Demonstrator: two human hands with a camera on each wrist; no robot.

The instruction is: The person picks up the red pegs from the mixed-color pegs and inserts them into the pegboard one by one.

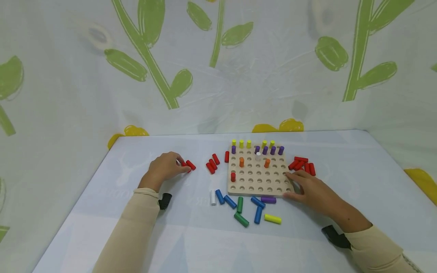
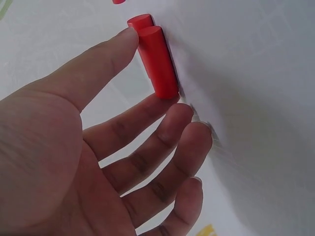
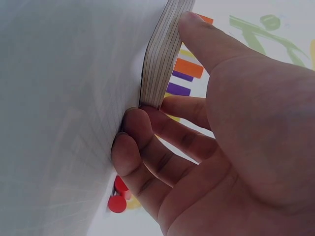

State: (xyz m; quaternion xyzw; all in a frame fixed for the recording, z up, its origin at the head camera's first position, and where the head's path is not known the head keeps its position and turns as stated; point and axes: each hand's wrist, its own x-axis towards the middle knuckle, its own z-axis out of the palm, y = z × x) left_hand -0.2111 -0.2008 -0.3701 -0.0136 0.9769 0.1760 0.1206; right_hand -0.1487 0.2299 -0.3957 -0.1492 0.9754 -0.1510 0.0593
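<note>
My left hand is at the table's left side, thumb and index finger at opposite ends of a red peg. A second red peg lies right beside it, against the thumb tip. The other fingers are loosely bent. At the near right corner of a wooden pegboard, my right hand grips the edge, thumb on the front side and fingers along the right side. Yellow and purple pegs stand in the board's far rows. Two orange pegs, a white peg and a red peg stand in other holes.
Loose red pegs lie left of the board, and several more red pegs lie at its right. In front are blue, green, white and purple pegs, plus a yellow peg. A patterned cloth wall rises behind the table.
</note>
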